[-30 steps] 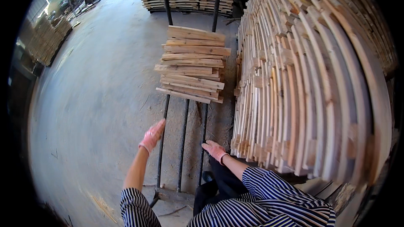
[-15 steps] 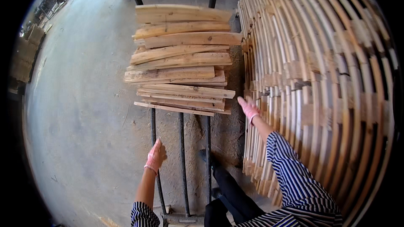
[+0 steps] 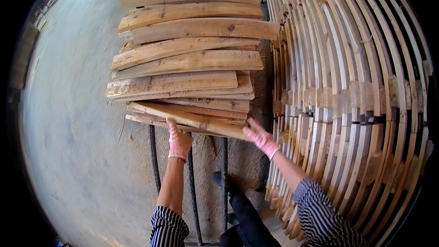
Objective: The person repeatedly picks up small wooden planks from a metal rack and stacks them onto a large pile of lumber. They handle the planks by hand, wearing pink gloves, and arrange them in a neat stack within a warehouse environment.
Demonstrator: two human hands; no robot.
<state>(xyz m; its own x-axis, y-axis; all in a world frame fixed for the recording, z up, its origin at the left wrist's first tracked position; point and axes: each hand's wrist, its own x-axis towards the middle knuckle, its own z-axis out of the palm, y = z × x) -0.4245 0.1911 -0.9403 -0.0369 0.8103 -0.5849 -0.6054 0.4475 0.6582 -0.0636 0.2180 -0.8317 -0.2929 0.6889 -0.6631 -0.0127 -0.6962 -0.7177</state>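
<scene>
A short wooden board (image 3: 196, 120) lies slanted across the near side of a pile of boards (image 3: 183, 59), its right end swung toward me. My right hand (image 3: 262, 139), in a pink work glove, grips that right end. In a matching glove, my left hand (image 3: 179, 141) holds the board's near edge left of its middle, its fingers partly hidden under the wood. Other boards of the pile lie crosswise in uneven overlapping rows.
Dark metal bars (image 3: 192, 201) run from beneath the pile toward me. At the right stands a tall stack of slatted wooden frames (image 3: 334, 105), close to my right arm. Concrete floor (image 3: 77, 110) with sawdust stretches to the left. My leg (image 3: 249, 215) is beside the bars.
Both hands have moved forward to the pile and taken hold of a board. Its right end has turned toward me. The pile appears nearer and larger.
</scene>
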